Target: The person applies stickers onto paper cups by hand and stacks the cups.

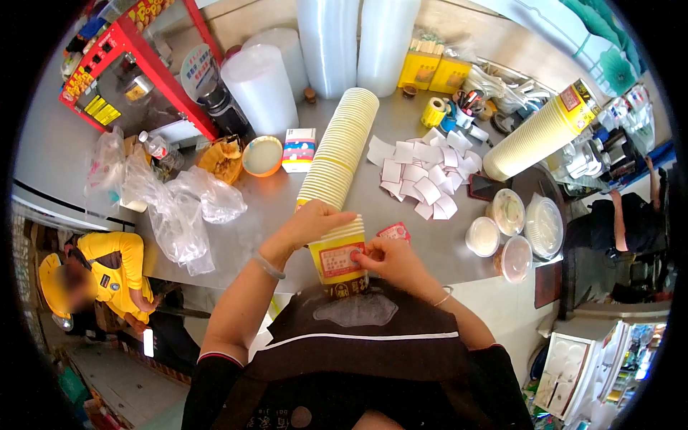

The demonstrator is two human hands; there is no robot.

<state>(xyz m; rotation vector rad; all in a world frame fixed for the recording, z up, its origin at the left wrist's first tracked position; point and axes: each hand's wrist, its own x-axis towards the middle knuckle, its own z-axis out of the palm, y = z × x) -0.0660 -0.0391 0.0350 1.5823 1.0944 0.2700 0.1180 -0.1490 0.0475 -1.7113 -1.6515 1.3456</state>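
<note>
A long stack of yellow paper cups [337,154] lies on the counter, its near end toward my body. My left hand [315,223] is closed over the stack near that end, fingers across the cups. The nearest cup [315,251] has a yellow printed side and carries a red-and-white label [335,264]. My right hand [396,264] is closed at the label's right edge, with the thumb on the label. Another red label [394,231] lies on the counter just beyond my right hand. Part of the cups is hidden under my left hand.
A heap of white paper pieces [423,172] lies right of the stack. Farther right stand another cup stack [537,132] and several lidded containers [510,211]. Left are plastic bags [175,211], an orange bowl [262,156] and a tissue box [299,150]. A person in yellow [115,269] sits left.
</note>
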